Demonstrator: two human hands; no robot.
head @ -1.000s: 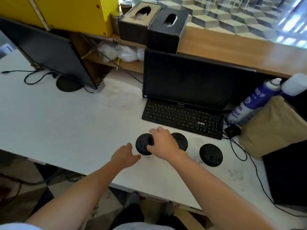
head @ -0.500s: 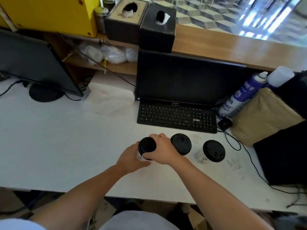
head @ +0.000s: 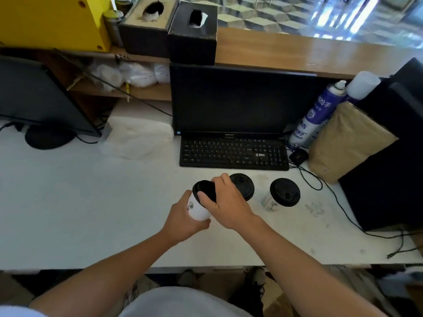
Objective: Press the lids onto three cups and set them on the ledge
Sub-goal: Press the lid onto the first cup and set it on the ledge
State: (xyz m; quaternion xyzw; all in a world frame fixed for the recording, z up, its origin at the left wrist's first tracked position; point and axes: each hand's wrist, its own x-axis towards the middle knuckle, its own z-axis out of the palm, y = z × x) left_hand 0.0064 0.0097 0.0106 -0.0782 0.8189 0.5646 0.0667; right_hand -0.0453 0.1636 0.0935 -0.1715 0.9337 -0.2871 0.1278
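Observation:
Three white paper cups with black lids are on the white desk in front of the keyboard. My left hand (head: 183,221) grips the body of the leftmost cup (head: 196,209), which is tilted toward the left. My right hand (head: 225,201) covers that cup's black lid (head: 204,189), thumb and fingers around its rim. The middle cup (head: 245,185) stands just behind my right hand, partly hidden. The right cup (head: 282,193) stands apart, upright. The wooden ledge (head: 297,53) runs across the back above the monitor.
A black monitor (head: 238,99) and keyboard (head: 233,152) stand behind the cups. Two tissue boxes (head: 192,35) and a yellow box (head: 50,21) sit on the ledge's left part. A spray can (head: 315,115), a brown paper bag (head: 348,143) and cables lie at right.
My left hand moved in and gripped the leftmost cup, and the cup came up off the desk, tilted. My right hand stayed on its lid. The camera tilted downward.

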